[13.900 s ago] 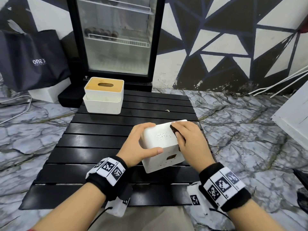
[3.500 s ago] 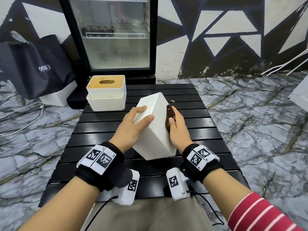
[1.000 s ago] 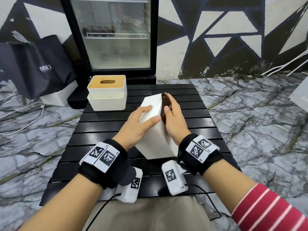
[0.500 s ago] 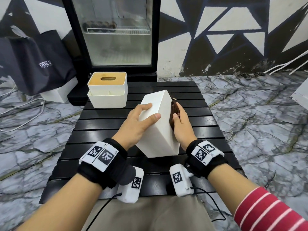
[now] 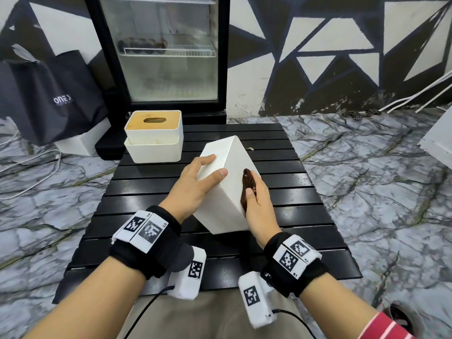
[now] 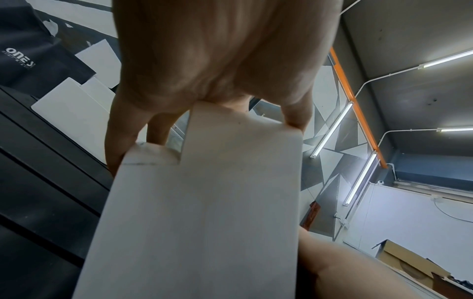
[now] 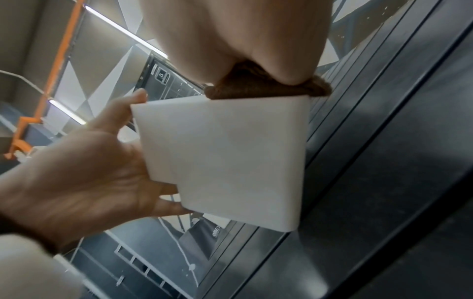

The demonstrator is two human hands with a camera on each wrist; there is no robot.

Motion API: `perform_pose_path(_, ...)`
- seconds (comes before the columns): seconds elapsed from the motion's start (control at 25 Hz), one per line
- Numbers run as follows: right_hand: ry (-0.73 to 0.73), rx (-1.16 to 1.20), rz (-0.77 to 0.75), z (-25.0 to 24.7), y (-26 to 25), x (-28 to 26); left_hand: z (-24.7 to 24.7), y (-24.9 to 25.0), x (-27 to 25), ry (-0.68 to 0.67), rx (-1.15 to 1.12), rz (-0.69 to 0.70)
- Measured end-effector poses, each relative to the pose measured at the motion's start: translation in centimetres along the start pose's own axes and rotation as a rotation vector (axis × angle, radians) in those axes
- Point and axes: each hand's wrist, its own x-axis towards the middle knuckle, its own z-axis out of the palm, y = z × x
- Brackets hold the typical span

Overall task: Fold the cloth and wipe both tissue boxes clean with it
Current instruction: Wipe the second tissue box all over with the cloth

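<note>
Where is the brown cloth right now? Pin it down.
In the head view the brown cloth is pressed by the right hand against the right side of the tilted white tissue box, mid-table.

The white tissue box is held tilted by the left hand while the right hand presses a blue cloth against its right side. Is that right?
Not quite: the cloth is dark brown, not blue, as the head view and right wrist view show. The rest stands: the left hand holds the white tissue box tilted, and the right hand presses the cloth against its right side.
</note>
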Motion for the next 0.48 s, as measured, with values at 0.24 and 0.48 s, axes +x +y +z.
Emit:
perform_pose_path(0.24,-0.018,0.016,-0.012,-0.2,-0.6,-0.4,0.2,0.3,-0.1,-0.020,0.009,0.001)
perform_pose_path(0.48,-0.061,0.025,-0.149,0.4,-2.3,-0.8,0.4,0.1,0.0,0.009,0.064,0.022)
